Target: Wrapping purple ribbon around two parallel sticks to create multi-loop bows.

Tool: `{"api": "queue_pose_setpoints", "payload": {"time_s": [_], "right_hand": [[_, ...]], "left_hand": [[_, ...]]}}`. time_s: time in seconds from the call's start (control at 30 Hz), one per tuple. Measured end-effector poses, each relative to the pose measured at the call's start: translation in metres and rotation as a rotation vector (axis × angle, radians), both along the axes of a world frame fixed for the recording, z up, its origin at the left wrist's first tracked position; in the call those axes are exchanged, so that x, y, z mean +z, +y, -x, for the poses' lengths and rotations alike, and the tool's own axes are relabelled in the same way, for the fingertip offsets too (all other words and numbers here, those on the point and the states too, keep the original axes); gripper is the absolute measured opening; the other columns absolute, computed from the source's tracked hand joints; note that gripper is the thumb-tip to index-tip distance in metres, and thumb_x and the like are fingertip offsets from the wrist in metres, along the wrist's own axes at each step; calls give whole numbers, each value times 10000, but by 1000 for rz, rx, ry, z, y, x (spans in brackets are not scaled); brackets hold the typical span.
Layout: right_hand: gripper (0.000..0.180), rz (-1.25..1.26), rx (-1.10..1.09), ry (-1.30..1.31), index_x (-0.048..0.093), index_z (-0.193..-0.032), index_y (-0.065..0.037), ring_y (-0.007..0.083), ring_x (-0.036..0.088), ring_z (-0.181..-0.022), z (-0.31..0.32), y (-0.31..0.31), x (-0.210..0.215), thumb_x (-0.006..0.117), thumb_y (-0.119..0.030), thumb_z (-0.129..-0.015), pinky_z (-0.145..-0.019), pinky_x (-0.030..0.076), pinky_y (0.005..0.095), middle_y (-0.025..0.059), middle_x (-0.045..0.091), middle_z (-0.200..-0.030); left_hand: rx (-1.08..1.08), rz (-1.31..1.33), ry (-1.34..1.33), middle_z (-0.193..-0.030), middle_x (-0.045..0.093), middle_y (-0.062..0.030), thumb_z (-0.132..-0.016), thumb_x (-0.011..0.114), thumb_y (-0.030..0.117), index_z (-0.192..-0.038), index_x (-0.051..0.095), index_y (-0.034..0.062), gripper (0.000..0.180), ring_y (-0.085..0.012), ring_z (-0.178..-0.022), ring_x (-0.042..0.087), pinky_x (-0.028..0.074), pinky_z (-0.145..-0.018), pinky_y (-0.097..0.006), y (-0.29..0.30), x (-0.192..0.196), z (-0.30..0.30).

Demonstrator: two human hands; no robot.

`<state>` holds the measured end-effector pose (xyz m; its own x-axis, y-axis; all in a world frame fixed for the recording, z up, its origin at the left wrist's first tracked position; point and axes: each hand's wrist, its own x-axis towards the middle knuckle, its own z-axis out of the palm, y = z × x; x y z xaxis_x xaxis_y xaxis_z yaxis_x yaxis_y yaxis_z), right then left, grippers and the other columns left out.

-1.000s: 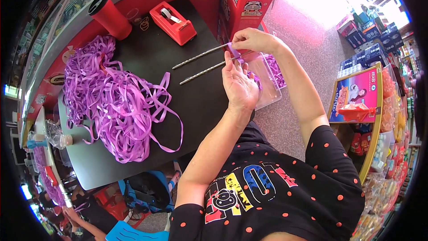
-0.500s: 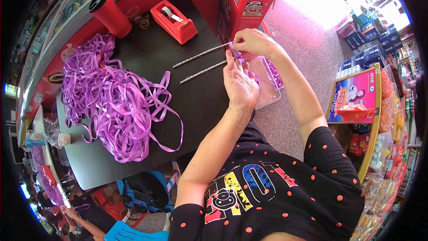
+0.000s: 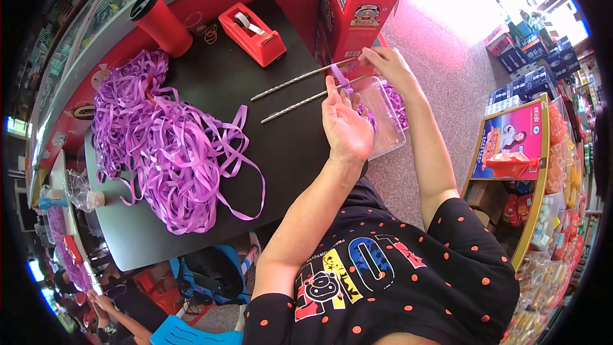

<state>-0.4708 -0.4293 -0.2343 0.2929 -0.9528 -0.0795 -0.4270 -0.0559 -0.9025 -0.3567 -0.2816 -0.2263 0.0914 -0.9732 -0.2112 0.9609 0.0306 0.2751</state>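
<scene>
Two twisted metal rods like long drill bits, an upper rod [image 3: 287,83] and a lower rod [image 3: 290,108], lie nearly parallel above the dark table. A strip of purple ribbon [image 3: 339,75] spans them near their right ends. My left hand [image 3: 348,124] is palm up beside the lower rod, its thumb raised and apart from the foreshortened fingers. My right hand [image 3: 391,69] is open at the upper rod's right end, fingers stretched toward it. Behind my left hand, a clear plastic box [image 3: 387,129] contains small purple ribbon pieces [image 3: 394,103].
Loose purple ribbon [image 3: 182,172] heaps over the table [image 3: 281,153]'s left half. Along the back stand a red tumbler [image 3: 163,25], a red tape dispenser [image 3: 252,33] and a red carton [image 3: 365,9]. A co-worker's hands [image 3: 97,301] show lower left; display shelves [image 3: 511,153] stand right.
My right hand has moved right, away from the ribbon strip between the rods, and its fingers have come apart. My left hand keeps nearly the same place by the lower rod.
</scene>
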Motion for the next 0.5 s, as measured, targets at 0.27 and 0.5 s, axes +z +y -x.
{"api": "queue_pose_setpoints", "payload": {"time_s": [0.27, 0.5], "right_hand": [[309, -813, 361, -831, 585, -1158, -17, 136, 612, -854, -29, 11, -57, 627, -151, -882, -743, 522, 273, 62, 635, -1024], [307, -906, 585, -1086, 581, -1151, 2, 140, 620, -898, -44, 1, -90, 620, -140, -882, -748, 529, 252, 75, 634, -1038]], "left_hand": [[6, -20, 38, -1563, 66, -49, -901, 393, 467, -1497, 143, 291, 670, -247, -1390, 123, -27, -1129, -418, 4, 4, -3], [-10, -50, 35, -1552, 102, -56, -906, 398, 440, -1478, 219, 332, 609, -228, -1319, 219, 55, -1112, -405, 4, 11, -5]]}}
